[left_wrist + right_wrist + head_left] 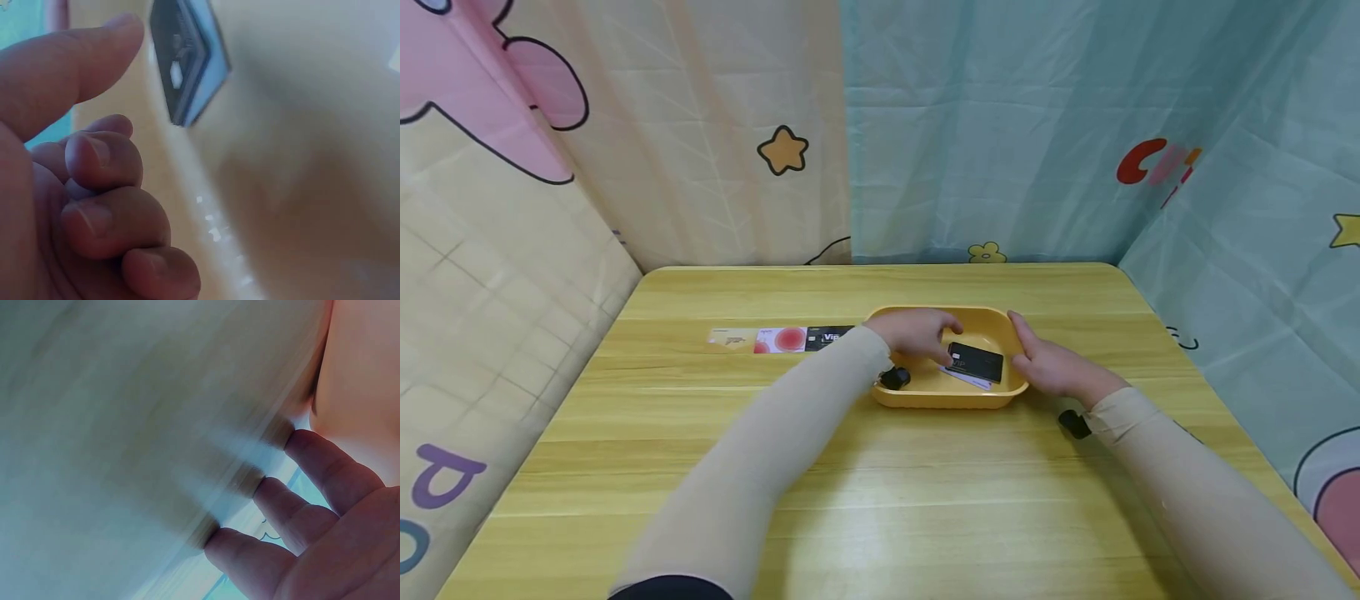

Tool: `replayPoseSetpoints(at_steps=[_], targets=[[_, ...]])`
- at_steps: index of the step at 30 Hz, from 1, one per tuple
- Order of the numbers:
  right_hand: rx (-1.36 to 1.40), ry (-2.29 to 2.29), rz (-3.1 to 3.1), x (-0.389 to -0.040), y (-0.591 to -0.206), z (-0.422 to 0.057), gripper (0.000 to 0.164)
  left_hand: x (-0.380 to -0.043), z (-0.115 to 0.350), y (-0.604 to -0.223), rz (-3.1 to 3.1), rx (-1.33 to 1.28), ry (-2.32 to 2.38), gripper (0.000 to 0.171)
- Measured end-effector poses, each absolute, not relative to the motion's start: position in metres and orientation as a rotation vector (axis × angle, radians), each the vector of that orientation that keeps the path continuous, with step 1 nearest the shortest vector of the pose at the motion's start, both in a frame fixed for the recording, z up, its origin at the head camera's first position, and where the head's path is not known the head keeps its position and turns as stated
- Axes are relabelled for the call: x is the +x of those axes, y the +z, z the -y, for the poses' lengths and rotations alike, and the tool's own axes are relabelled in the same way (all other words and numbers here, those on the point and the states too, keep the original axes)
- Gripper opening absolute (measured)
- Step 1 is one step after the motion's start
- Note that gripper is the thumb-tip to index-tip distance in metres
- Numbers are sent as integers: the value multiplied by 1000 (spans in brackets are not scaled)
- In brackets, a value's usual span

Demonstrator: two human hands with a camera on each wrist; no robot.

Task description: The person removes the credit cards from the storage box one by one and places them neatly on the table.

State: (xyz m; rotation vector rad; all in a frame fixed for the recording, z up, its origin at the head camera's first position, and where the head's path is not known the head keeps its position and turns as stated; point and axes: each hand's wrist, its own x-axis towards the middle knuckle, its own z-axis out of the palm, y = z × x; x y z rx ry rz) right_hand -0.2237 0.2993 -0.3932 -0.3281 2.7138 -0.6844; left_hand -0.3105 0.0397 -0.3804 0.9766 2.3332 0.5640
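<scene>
A yellow-orange tray (947, 401) stands on the table. In its right part lies a small stack of cards, a black VIP card (976, 362) on top and a pale card (966, 379) sticking out below. My left hand (917, 330) reaches over the tray's left side, thumb near the card stack's left edge. In the left wrist view its fingers are loosely bent, apart from the stack (178, 69), and hold nothing. My right hand (1056, 364) rests against the tray's right end. Three of its straight fingers (250, 556) touch the tabletop in the right wrist view.
Left of the tray, cards lie in a row on the wooden table (880, 500): a beige card (730, 337), a pink-and-white card (780, 340) and a black Vip card (826, 337), partly hidden by my left arm. Printed curtains (985, 133) enclose the table's back and sides.
</scene>
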Motion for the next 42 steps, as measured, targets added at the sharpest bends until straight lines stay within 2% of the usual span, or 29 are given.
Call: replayPoseSetpoints(at_steps=[13,24,42], targets=[[-332,-650,-2733,-225,-394,-299,78,-316,-50,-402,-2347,843,551,66],[-332,-647,-2733,-222,-393,-298,79,-308,-48,-401,-2419,904,527,59],[-330,-641,-2747,-222,-394,-299,78,-316,-49,-411,-2436,884,614,57]])
